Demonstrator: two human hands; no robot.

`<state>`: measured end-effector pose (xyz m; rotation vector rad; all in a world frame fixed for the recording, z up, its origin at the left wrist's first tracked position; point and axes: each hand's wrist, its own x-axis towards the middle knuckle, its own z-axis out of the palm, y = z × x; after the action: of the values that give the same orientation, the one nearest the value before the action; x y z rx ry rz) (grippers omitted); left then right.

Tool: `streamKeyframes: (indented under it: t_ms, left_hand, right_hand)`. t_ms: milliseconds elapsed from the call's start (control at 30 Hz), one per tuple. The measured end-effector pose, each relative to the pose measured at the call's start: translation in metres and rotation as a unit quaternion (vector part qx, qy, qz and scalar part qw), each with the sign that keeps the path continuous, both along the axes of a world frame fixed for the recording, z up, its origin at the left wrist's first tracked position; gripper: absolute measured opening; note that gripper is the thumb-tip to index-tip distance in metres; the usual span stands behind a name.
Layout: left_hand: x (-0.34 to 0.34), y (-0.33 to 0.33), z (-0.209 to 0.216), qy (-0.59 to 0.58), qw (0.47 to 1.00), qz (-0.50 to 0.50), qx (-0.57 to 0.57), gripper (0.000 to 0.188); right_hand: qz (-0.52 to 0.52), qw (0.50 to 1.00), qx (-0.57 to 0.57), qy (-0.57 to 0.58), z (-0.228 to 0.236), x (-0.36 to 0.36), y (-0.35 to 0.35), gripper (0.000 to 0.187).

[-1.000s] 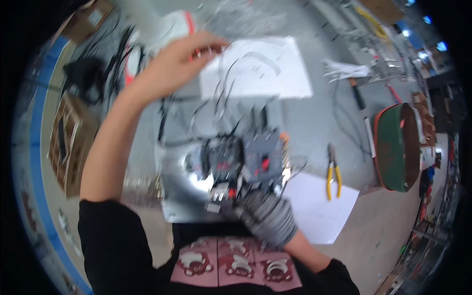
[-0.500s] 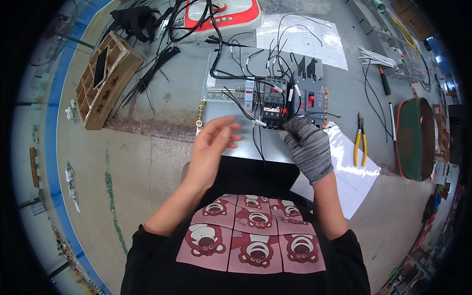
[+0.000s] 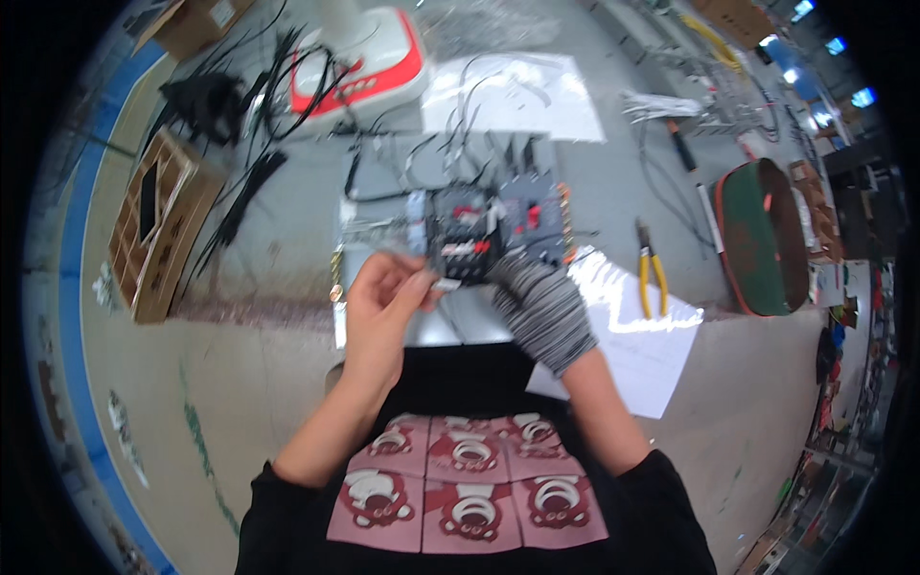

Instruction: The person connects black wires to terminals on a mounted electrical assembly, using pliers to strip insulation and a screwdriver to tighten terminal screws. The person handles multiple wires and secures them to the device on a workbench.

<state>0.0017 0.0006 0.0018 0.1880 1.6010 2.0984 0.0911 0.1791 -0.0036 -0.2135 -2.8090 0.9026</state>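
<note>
My bare left hand (image 3: 385,299) pinches a black wire with a white sleeve (image 3: 447,285) at the lower left of a black contactor (image 3: 465,251). My right hand (image 3: 544,314), in a grey striped knit glove, is closed at the contactor's lower right corner; whatever its fingertips hold is hidden. The contactor sits on a grey metal mounting plate (image 3: 383,331). To its left stands a narrow light-grey module (image 3: 416,216), and to its right a grey circuit breaker (image 3: 530,218) with a red switch. Black wires rise behind these parts. The picture is smeared by motion.
Yellow-handled pliers (image 3: 653,278) lie right of the plate, near a white paper sheet (image 3: 632,335). A green case (image 3: 762,240) stands further right. On the left are a wooden compartment box (image 3: 168,230) and black cable ties (image 3: 235,211). A red-and-white device (image 3: 359,72) stands behind.
My left hand has moved in from open beside the parts to pinching the white-sleeved wire. My right hand stays at the contactor's lower right. The whole view has shifted.
</note>
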Motion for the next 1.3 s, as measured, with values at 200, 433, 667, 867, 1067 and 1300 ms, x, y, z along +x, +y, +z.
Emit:
streamKeyframes:
  t_ms: [200, 433, 667, 867, 1067, 1300]
  left_hand:
    - [-0.002, 0.003, -0.002, -0.083, 0.996, 0.011, 0.043, 0.008]
    - [-0.003, 0.004, -0.005, -0.066, 0.996, 0.044, 0.047, 0.012]
    - [-0.006, 0.007, -0.002, -0.196, 0.974, 0.026, 0.110, 0.005]
    - [-0.003, 0.004, -0.017, -0.245, 0.961, 0.011, 0.130, 0.013]
    - [-0.009, 0.000, -0.023, -0.207, 0.964, -0.070, 0.149, 0.009]
    - [-0.019, -0.004, -0.013, -0.207, 0.964, -0.066, 0.155, 0.012]
  right_hand:
    - [-0.014, 0.999, -0.018, -0.032, 0.011, -0.001, 0.002, 0.024]
    - [-0.013, 0.999, -0.034, -0.010, 0.007, -0.003, 0.002, 0.022]
    - [-0.019, 0.999, -0.035, 0.018, 0.006, -0.005, 0.003, 0.016]
    - [-0.013, 0.999, 0.010, -0.041, 0.006, -0.003, 0.002, 0.018]
    - [-0.008, 0.998, -0.062, -0.021, 0.008, -0.007, 0.002, 0.016]
    - [-0.002, 0.998, -0.053, -0.021, 0.005, -0.007, 0.006, 0.016]
